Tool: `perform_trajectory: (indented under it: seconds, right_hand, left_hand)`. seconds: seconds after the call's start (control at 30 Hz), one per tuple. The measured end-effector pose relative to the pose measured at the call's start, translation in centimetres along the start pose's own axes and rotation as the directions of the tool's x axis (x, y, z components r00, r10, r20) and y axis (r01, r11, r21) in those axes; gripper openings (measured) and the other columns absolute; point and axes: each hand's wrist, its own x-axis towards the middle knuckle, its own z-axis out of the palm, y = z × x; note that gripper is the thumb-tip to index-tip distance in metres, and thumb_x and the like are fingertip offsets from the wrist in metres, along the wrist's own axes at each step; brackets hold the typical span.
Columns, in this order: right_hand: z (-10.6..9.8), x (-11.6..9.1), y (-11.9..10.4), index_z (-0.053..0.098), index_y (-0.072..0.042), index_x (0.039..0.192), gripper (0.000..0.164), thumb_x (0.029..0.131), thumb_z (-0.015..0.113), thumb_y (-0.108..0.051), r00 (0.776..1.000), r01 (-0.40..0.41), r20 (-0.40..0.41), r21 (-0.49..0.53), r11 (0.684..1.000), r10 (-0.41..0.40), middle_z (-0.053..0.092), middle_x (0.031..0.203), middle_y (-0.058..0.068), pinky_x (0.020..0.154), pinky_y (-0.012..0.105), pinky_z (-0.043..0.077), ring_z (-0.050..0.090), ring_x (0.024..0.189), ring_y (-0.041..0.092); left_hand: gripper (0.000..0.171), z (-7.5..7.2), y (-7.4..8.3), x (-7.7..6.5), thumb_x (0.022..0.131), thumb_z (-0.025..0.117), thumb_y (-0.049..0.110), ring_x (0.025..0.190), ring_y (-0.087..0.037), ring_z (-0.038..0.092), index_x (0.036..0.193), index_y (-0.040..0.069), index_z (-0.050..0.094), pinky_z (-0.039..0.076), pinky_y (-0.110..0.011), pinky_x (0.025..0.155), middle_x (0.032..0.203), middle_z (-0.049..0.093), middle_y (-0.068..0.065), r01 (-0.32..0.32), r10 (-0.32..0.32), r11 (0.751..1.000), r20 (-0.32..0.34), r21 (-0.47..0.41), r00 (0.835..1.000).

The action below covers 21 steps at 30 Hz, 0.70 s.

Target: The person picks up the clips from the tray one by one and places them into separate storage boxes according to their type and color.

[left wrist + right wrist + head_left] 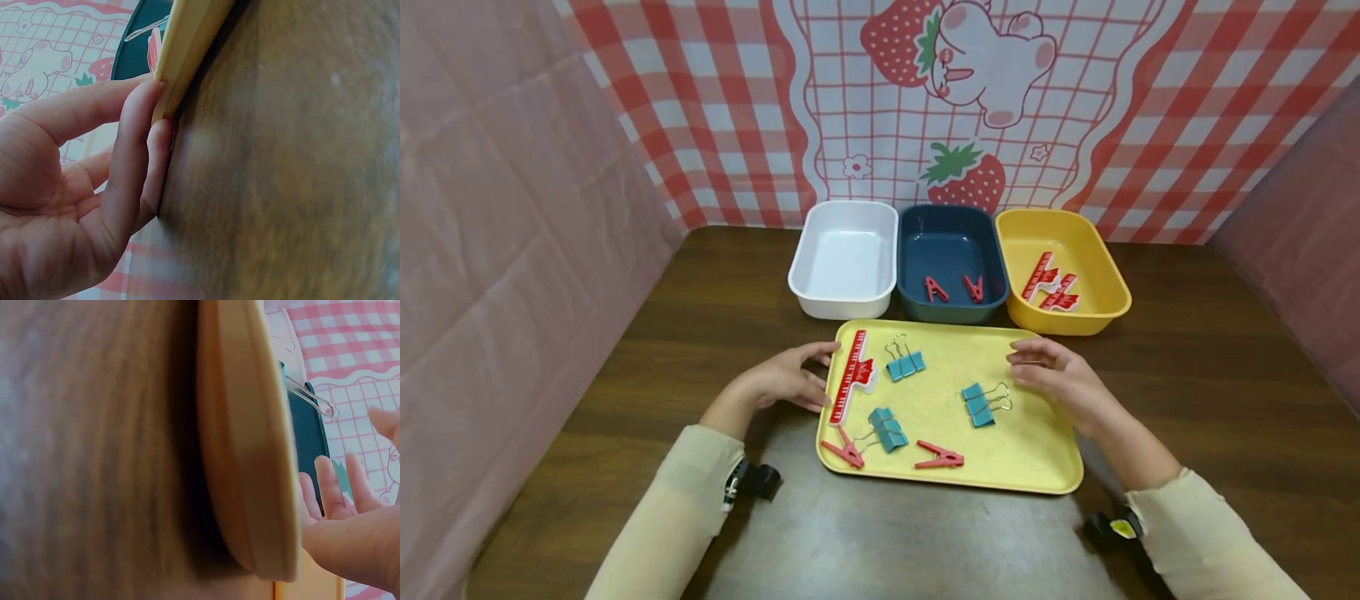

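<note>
A yellow tray lies on the table between both hands. My left hand is at its left side, fingertips touching the rim, beside a red-and-white long clip. Over the tray's upper right edge hovers my right hand, fingers loosely bent with nothing between them. The nearest piece to it is a teal binder clip; another binder clip sits near the top and a third binder clip lower left. Two red clothespins, one clothespin at the corner and one clothespin, lie along the front.
Behind the tray stand three bins side by side: a white bin, a navy bin with two red clothespins, and a yellow bin with two red-and-white long clips. A checkered cloth hangs behind them.
</note>
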Motion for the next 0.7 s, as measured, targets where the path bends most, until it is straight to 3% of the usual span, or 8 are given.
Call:
perform_trajectory:
  seconds: [0.13, 0.23, 0.33, 0.5, 0.6, 0.7]
  right_hand:
    - [0.01, 0.06, 0.49, 0.056, -0.006, 0.118, 0.036, 0.084, 0.067, -0.003, 0.998, 0.013, 0.056, -0.158, 0.987, -0.004, 0.058, 0.112, 0.008, 0.083, 0.019, 0.050, 0.056, 0.101, 0.017]
    - [0.04, 0.10, 0.62, 0.047, 0.005, 0.127, 0.052, 0.081, 0.070, -0.004, 0.995, 0.012, 0.102, -0.238, 0.971, 0.012, 0.054, 0.120, 0.017, 0.084, 0.020, 0.049, 0.052, 0.107, 0.023]
    - [0.09, 0.18, 0.63, 0.043, 0.010, 0.129, 0.059, 0.079, 0.072, -0.004, 0.988, 0.012, 0.150, -0.294, 0.956, 0.034, 0.049, 0.125, 0.024, 0.089, 0.021, 0.047, 0.048, 0.112, 0.028]
    - [0.19, 0.32, 0.64, 0.045, 0.010, 0.128, 0.063, 0.075, 0.076, -0.001, 0.972, 0.001, 0.221, -0.332, 0.943, 0.076, 0.048, 0.128, 0.025, 0.105, 0.033, 0.036, 0.044, 0.119, 0.033]
    - [0.30, 0.36, 0.62, 0.048, 0.008, 0.127, 0.065, 0.071, 0.078, -0.001, 0.966, -0.004, 0.240, -0.366, 0.930, 0.099, 0.049, 0.128, 0.022, 0.108, 0.040, 0.031, 0.042, 0.121, 0.033]
    - [0.47, 0.45, 0.69, 0.053, 0.005, 0.124, 0.062, 0.068, 0.081, -0.003, 0.964, 0.021, 0.249, -0.424, 0.906, 0.095, 0.053, 0.126, 0.019, 0.105, 0.034, 0.035, 0.044, 0.118, 0.031]
  left_hand:
    - [0.084, 0.02, -0.01, -0.05, 0.075, 0.065, -0.019, 0.094, -0.025, 0.059, 0.145, 0.009, 0.029, 0.057, -0.037, 0.073, 0.129, 0.032, -0.018, -0.001, 0.001, 1.000, -0.001, 0.004, 1.000]
    - [0.084, 0.05, -0.01, -0.04, 0.074, 0.064, -0.019, 0.094, -0.025, 0.059, 0.145, 0.009, 0.029, 0.057, -0.037, 0.073, 0.129, 0.032, -0.018, 0.000, 0.000, 1.000, -0.001, 0.005, 1.000]
    - [0.084, 0.07, 0.00, -0.02, 0.074, 0.064, -0.020, 0.094, -0.025, 0.059, 0.145, 0.009, 0.029, 0.057, -0.037, 0.073, 0.129, 0.032, -0.018, 0.005, -0.004, 1.000, -0.003, 0.007, 1.000]
    - [0.084, 0.04, 0.01, -0.03, 0.074, 0.064, -0.020, 0.094, -0.026, 0.059, 0.145, 0.009, 0.029, 0.057, -0.037, 0.073, 0.129, 0.031, -0.018, 0.010, -0.010, 1.000, -0.009, 0.008, 1.000]
    - [0.084, 0.05, 0.04, -0.09, 0.074, 0.064, -0.020, 0.094, -0.026, 0.059, 0.145, 0.010, 0.029, 0.057, -0.037, 0.073, 0.129, 0.031, -0.018, 0.009, -0.009, 1.000, -0.011, 0.008, 1.000]
    - [0.084, 0.05, 0.09, -0.15, 0.074, 0.065, -0.019, 0.094, -0.025, 0.059, 0.145, 0.010, 0.029, 0.057, -0.037, 0.072, 0.129, 0.031, -0.018, 0.007, -0.007, 1.000, -0.009, 0.009, 1.000]
